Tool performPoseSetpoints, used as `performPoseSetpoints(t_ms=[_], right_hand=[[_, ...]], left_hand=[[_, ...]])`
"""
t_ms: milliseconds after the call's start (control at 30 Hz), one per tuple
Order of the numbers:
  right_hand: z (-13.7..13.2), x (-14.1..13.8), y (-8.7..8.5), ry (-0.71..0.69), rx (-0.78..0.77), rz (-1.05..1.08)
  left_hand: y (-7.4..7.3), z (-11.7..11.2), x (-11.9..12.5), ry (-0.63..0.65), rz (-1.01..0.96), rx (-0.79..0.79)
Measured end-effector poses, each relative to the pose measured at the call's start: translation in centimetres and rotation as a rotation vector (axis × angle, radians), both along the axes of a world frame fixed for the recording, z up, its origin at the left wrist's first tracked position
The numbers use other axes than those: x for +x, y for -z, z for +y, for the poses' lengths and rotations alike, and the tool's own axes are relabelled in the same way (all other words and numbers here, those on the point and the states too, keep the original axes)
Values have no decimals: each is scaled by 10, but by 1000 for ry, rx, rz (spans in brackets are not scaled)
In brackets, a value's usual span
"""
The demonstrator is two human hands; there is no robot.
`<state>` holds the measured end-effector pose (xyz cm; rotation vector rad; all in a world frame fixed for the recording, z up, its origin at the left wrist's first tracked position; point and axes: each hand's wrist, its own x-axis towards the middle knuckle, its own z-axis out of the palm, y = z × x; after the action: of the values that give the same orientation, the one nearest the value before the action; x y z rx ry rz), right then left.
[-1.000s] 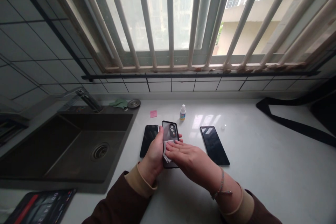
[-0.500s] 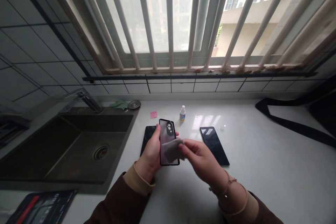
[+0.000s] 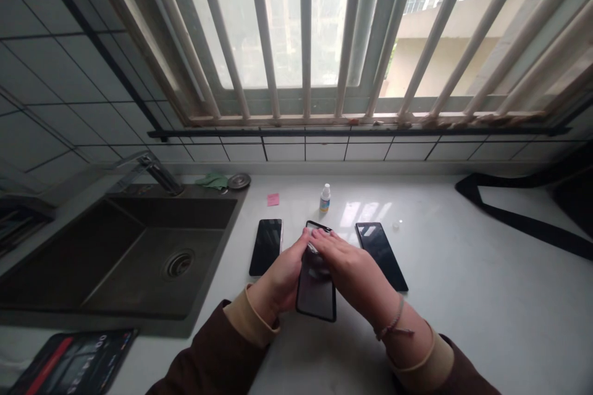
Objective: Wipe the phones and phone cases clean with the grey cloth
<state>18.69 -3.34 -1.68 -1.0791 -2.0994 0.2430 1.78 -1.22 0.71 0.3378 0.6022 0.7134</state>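
Phone [image 3: 315, 296]: flat on the white countertop [image 3: 463, 321], under both hands.
Left hand [image 3: 278, 278]: open, fingertips on its top end.
Right hand [image 3: 352, 265]: open, laid against the left.
Beyond each hand: black phone [image 3: 265, 247], second black phone [image 3: 382, 256].

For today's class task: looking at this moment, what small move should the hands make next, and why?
Probably slide the left hand and right hand down the black phone: both rest over its upper half, while its lower half lies uncovered on the white counter.
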Motion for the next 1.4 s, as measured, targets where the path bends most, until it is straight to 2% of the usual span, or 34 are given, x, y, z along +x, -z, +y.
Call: performPoseSetpoints(t_ms=[100, 200, 400, 467, 567, 667, 733, 800, 867, 933, 967, 1033, 1133, 1267, 1400], right_hand=[[-1, -5, 4, -112, -31, -5], [-4, -4, -2, -197, -101, 26], [-15, -6, -20, -408, -282, 105], [-18, -8, -26, -429, -355, 148], [-19, -9, -30, -301, -497, 252], [-12, -6, -26, -91, -645, 541], [-5, 0, -22, 51, -657, 791], [0, 8, -19, 220, -564, 909], [1, 14, -18, 397, -404, 780], [0, 16, -17, 458, -219, 521], [-2, 15, -15, 417, -136, 393], [-3, 9, -10, 248, -18, 181], [-3, 1, 1, 73, 25, -25], [-1, -1, 5, 36, 17, -104], [-3, 0, -1, -23, 9, -92]], left_hand=[[-3, 3, 0, -30, 0, -44], [-4, 7, -6, -62, 43, -51], [-2, 16, -20, -330, 284, -20], [-3, 19, -23, -385, 333, -11], [-5, 20, -22, -399, 325, -6], [-7, 19, -19, -363, 261, -5], [-7, 17, -17, -327, 252, -8], [-7, 13, -14, -270, 264, -7], [-6, 9, -12, -171, 256, 3], [-4, 5, -10, -65, 223, 15], [-4, 3, -8, -17, 196, 18], [-2, 2, -6, 24, 123, 30], [-1, 2, -2, -83, 60, 85], [-1, 6, -2, -275, 164, 123], [-2, 9, -4, -361, 255, 66]])
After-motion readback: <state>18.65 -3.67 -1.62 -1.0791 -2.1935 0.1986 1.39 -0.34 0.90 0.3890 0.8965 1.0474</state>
